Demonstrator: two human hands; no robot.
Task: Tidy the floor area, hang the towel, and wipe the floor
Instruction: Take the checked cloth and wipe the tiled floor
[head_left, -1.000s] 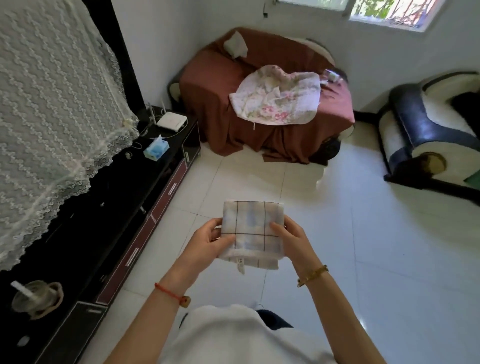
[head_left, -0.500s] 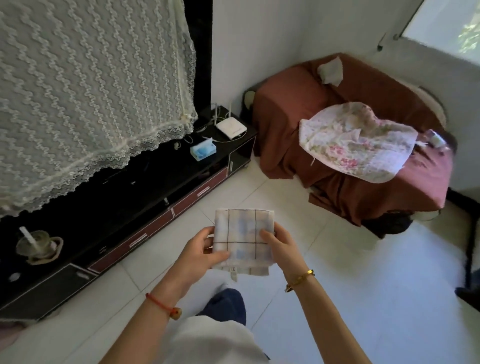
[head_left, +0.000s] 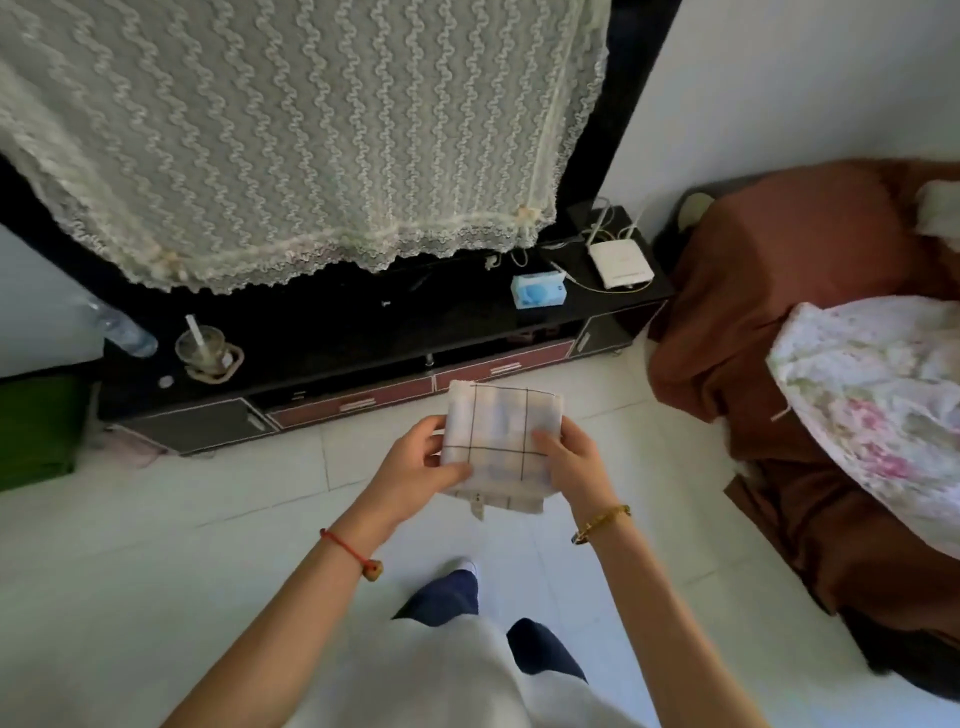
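gripping folded checked towel (head_left: 501, 439) in both hands, left (head_left: 415, 465), right (head_left: 571, 460), straw in cup (head_left: 201, 348)

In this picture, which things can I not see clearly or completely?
- Folded towel, head view: both side edges hidden by left hand and right hand.
- Plastic bottle: blurred, label unreadable.
- Floral cloth: cut off by right frame edge.
- TV screen: hidden under lace cover.

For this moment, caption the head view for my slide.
Both hands, left and right, hold a folded checked towel above the tiled floor.
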